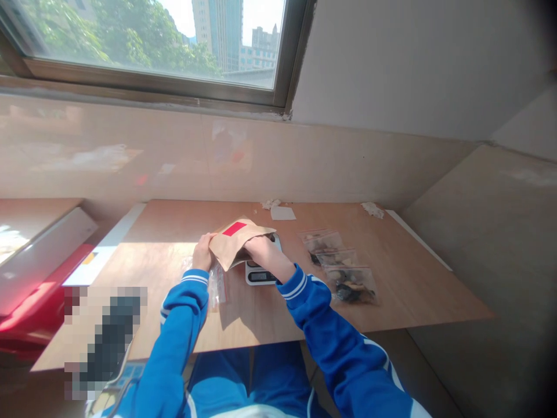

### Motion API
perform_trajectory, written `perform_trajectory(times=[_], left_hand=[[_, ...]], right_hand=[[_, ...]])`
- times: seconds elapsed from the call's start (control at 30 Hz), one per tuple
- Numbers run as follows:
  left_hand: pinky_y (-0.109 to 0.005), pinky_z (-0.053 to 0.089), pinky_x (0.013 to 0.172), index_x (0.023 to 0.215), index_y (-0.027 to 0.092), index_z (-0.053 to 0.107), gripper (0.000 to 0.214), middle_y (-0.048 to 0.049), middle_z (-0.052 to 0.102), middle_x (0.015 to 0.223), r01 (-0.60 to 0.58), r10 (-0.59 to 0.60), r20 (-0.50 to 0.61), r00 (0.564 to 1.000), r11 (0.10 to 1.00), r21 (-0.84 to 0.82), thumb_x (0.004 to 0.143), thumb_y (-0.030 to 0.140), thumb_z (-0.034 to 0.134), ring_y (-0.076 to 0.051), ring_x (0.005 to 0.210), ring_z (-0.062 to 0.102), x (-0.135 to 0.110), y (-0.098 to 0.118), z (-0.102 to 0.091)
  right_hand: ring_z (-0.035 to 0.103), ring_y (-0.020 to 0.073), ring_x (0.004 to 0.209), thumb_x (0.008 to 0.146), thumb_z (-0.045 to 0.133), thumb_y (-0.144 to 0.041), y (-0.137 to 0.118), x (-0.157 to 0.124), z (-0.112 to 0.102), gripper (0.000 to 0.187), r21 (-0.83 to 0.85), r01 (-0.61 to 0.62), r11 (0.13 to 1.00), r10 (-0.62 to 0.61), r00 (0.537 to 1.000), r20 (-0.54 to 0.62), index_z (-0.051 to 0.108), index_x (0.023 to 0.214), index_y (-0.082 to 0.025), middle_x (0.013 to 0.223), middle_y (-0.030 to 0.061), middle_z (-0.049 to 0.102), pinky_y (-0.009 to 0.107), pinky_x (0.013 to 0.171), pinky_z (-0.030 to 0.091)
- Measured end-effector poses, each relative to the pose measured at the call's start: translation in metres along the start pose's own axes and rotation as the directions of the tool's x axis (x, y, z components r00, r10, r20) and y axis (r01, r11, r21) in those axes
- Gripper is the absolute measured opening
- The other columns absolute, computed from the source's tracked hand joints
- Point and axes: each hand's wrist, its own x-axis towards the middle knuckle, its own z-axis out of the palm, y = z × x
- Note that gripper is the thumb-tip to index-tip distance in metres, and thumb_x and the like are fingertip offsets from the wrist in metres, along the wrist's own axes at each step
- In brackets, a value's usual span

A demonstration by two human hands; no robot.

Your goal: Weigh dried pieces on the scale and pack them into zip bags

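A brown kraft paper bag (227, 247) with a red label (235, 229) is tilted above the table, its mouth facing right and toward me. My left hand (202, 252) grips the bag's left side. Into the open mouth reaches my right hand (260, 251); its fingers are hidden inside the bag. Partly covered by the bag and my right wrist is a white digital scale (260, 277) with a dark display. Clear plastic bags (217, 285) lie on the table just below my left hand.
On the right of the wooden table (418, 284) lie several clear zip bags (351, 285) with dark and brown dried pieces. A white card (283, 213) and crumpled tissue (373, 210) are at the back. A pixelated dark object (114, 334) lies front left. A window (174, 52) is above.
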Motion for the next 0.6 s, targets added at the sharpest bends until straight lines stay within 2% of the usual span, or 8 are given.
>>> perform_trajectory(times=[0.1,0.17,0.23,0.3,0.4,0.43,0.5,0.6], left_hand=[[-0.040,0.046,0.097,0.113,0.020,0.062,0.035,-0.0090,0.063,0.114,0.002,-0.002,0.008,1.000,1.000,0.000,0.084,0.027,0.044,-0.026,0.108,0.059,-0.001,0.002,-0.001],[-0.040,0.047,0.096,0.114,0.020,0.062,0.035,-0.0090,0.063,0.115,0.003,-0.003,0.006,1.000,1.000,0.001,0.083,0.027,0.046,-0.025,0.107,0.060,-0.001,0.001,-0.001],[-0.041,0.048,0.095,0.115,0.019,0.060,0.036,-0.0104,0.063,0.115,0.013,-0.013,0.001,1.000,1.000,0.004,0.082,0.027,0.048,-0.027,0.106,0.060,-0.001,0.000,0.000],[-0.043,0.048,0.094,0.116,0.016,0.060,0.038,-0.0133,0.063,0.115,0.036,-0.036,-0.009,0.999,0.999,0.006,0.082,0.029,0.051,-0.029,0.105,0.061,0.001,-0.003,0.002],[-0.046,0.048,0.090,0.115,0.012,0.058,0.042,-0.0178,0.064,0.112,0.102,-0.101,-0.018,0.995,0.994,0.029,0.080,0.034,0.057,-0.034,0.103,0.062,0.003,-0.007,0.005],[-0.046,0.048,0.089,0.115,0.012,0.058,0.043,-0.0184,0.064,0.111,0.126,-0.125,-0.019,0.992,0.991,0.042,0.079,0.034,0.058,-0.034,0.103,0.062,0.003,-0.008,0.005],[-0.045,0.049,0.087,0.115,0.014,0.057,0.043,-0.0178,0.064,0.110,0.156,-0.155,-0.019,0.988,0.986,0.064,0.078,0.037,0.060,-0.034,0.102,0.062,0.004,-0.009,0.006],[-0.045,0.050,0.084,0.113,0.019,0.057,0.042,-0.0150,0.064,0.107,0.171,-0.170,-0.022,0.985,0.982,0.077,0.079,0.043,0.059,-0.034,0.101,0.062,0.004,-0.010,0.005]], right_hand=[[0.060,0.0201,0.102,0.090,0.048,-0.005,-0.019,-0.006,-0.026,0.025,-0.091,0.099,0.991,-0.092,0.992,0.082,0.068,0.092,-0.020,0.099,0.0050,0.068,0.036,0.093,0.048],[0.059,0.0198,0.100,0.094,0.048,-0.010,-0.033,-0.009,-0.046,0.023,-0.094,0.083,0.992,-0.082,0.997,0.016,0.068,0.092,-0.020,0.098,0.0052,0.068,0.036,0.091,0.049],[0.058,0.0210,0.103,0.094,0.052,-0.016,-0.043,-0.014,-0.064,0.017,-0.047,0.022,0.999,-0.026,0.994,-0.105,0.068,0.094,-0.022,0.096,0.0051,0.068,0.039,0.093,0.049],[0.057,0.0225,0.110,0.093,0.056,-0.022,-0.042,-0.022,-0.078,0.013,0.045,-0.052,0.998,0.061,0.972,-0.227,0.069,0.096,-0.025,0.096,0.0043,0.069,0.042,0.099,0.046],[0.059,0.0215,0.110,0.090,0.060,-0.030,-0.021,-0.040,-0.087,0.012,0.310,-0.167,0.936,0.266,0.912,-0.313,0.069,0.095,-0.024,0.102,0.0041,0.069,0.042,0.100,0.047],[0.062,0.0206,0.105,0.088,0.063,-0.033,-0.010,-0.046,-0.086,0.014,0.422,-0.208,0.882,0.356,0.883,-0.307,0.069,0.096,-0.023,0.104,0.0045,0.069,0.041,0.098,0.049],[0.065,0.0183,0.094,0.080,0.071,-0.037,0.016,-0.060,-0.078,0.025,0.646,-0.271,0.714,0.534,0.807,-0.252,0.068,0.099,-0.021,0.101,0.0043,0.069,0.036,0.088,0.053],[0.066,0.0170,0.086,0.071,0.077,-0.038,0.052,-0.081,-0.058,0.038,0.879,-0.293,0.376,0.709,0.702,-0.069,0.065,0.103,-0.022,0.092,0.0011,0.068,0.032,0.075,0.055]])
